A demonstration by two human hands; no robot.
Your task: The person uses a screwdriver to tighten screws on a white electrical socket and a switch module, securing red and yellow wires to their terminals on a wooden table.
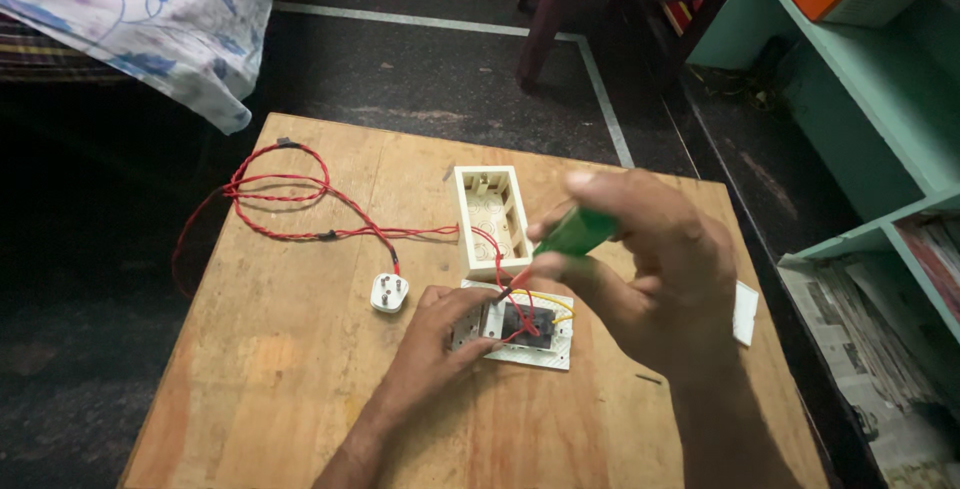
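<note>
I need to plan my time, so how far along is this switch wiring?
Done: red cable with plug enters the box. In hand: left hand steadies the switch plate while the right hand works its back with a green screwdriver. Left: plate still lies outside the box.

We see two hands: left hand (432,334), right hand (650,269). One green screwdriver (572,234), one white plug (389,292), one box (492,219), one switch plate (520,334).

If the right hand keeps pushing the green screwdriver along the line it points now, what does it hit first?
Most likely the black switch module on the white plate that the left hand steadies. The right hand aims the screwdriver down-left; its tip is already among the red wires. Depth is unclear.
</note>
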